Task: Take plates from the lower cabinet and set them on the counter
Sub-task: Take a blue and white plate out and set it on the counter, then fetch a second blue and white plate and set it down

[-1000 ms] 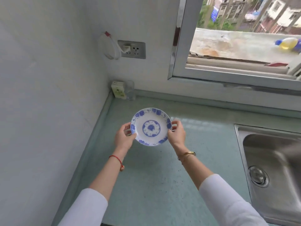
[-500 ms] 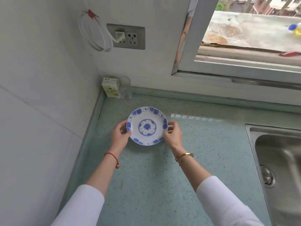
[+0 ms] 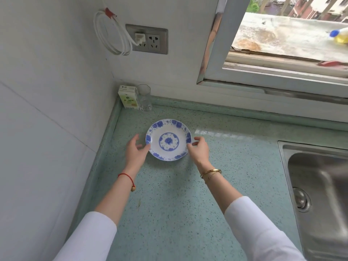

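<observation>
A small white plate with blue flower patterns (image 3: 169, 140) lies flat on the pale green speckled counter (image 3: 169, 204), near the back left corner. My left hand (image 3: 134, 151) is just left of the plate's rim with its fingers spread and holds nothing. My right hand (image 3: 199, 149) is at the right rim, fingers loosened and apart, with the fingertips right beside the edge. The lower cabinet is out of view.
A small drink carton (image 3: 128, 99) and an empty glass (image 3: 144, 97) stand in the back corner behind the plate. A steel sink (image 3: 320, 185) takes up the right side. A wall outlet (image 3: 148, 39) with a coiled white cable (image 3: 111, 34) and a window frame (image 3: 263, 76) are above.
The plate went from being held in the air by both hands down onto the counter. Both hands have since loosened and drawn slightly away from its rim.
</observation>
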`<state>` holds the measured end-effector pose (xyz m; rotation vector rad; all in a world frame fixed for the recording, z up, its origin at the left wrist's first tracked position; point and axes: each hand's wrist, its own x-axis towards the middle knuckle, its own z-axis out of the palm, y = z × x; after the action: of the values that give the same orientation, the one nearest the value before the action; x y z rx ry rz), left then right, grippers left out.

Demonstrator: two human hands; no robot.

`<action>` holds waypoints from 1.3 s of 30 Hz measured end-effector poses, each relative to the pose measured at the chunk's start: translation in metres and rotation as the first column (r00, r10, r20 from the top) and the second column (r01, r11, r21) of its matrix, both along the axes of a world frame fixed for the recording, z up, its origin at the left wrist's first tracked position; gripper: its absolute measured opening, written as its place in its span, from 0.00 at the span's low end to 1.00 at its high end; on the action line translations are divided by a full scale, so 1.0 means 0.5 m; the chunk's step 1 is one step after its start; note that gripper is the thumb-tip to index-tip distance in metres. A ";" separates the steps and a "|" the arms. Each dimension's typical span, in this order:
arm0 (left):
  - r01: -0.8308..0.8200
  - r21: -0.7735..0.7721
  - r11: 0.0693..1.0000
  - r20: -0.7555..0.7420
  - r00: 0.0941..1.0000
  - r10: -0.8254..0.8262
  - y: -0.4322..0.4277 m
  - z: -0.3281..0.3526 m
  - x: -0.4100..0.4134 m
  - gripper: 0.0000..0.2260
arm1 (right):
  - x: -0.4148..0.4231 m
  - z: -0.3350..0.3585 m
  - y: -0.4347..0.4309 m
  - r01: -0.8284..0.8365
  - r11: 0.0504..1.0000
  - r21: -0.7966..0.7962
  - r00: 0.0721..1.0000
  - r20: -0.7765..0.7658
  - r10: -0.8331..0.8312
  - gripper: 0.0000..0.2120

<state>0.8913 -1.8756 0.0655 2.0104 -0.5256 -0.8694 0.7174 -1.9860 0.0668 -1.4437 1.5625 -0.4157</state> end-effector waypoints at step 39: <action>-0.838 -0.541 -0.070 0.010 -0.089 0.996 1.060 0.392 -1.201 0.13 | -0.586 0.380 0.978 -0.959 -0.122 -0.255 -0.231 0.457 0.859 0.12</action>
<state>0.2907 -1.3457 0.2613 1.5219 0.6342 0.6593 0.4245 -1.4970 0.2569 -1.7024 -0.3403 0.3612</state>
